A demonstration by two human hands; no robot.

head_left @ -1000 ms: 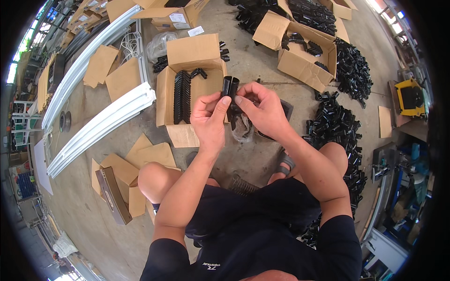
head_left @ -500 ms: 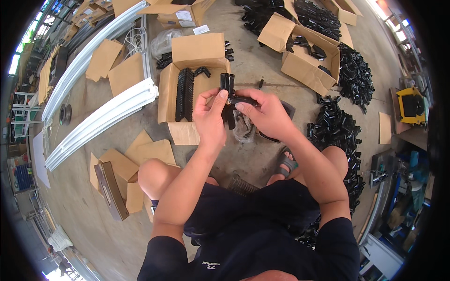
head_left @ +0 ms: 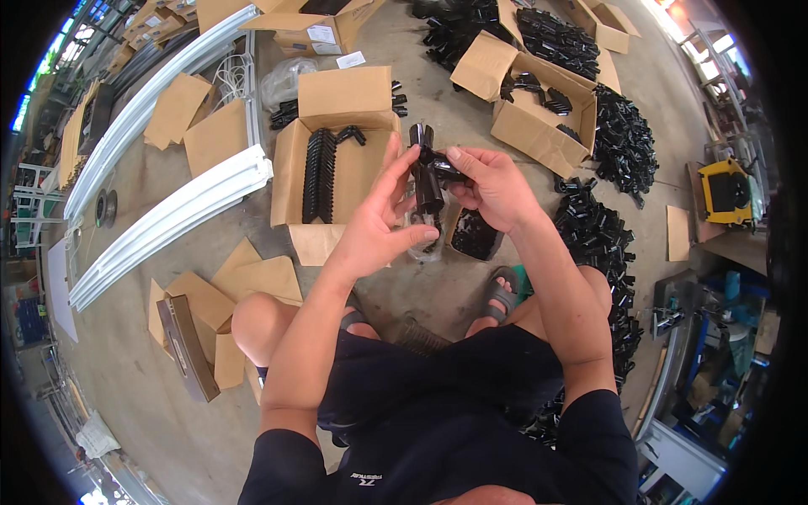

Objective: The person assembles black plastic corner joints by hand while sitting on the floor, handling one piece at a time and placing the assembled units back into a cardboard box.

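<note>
Between my hands is a glossy black T-shaped pipe connector (head_left: pixel 429 183), its long part pointing away from me. My right hand (head_left: pixel 501 189) pinches its side arm between thumb and fingers. My left hand (head_left: pixel 377 220) is open along the connector's left side, fingers stretched and thumb apart; the index fingertip is at the far part of the piece. Just beyond my left hand stands an open cardboard box (head_left: pixel 286 181) with a neat row of black connectors (head_left: pixel 319 177) and a single black connector (head_left: pixel 349 135) lying apart. Below the held piece is a clear plastic bag (head_left: pixel 421 246), partly hidden.
To the right, a long heap of black connectors (head_left: pixel 593 244) lies on the floor beside my leg. Another open carton (head_left: pixel 539 135) holds several black pieces. A dark tray (head_left: pixel 475 236) sits near my right foot. White metal profiles (head_left: pixel 177 223) and flattened cardboard (head_left: pixel 261 273) lie at left.
My left hand has opened from its pinch on the connector, fingers now spread. The right hand holds the connector by its side arm, and the piece has shifted slightly right.
</note>
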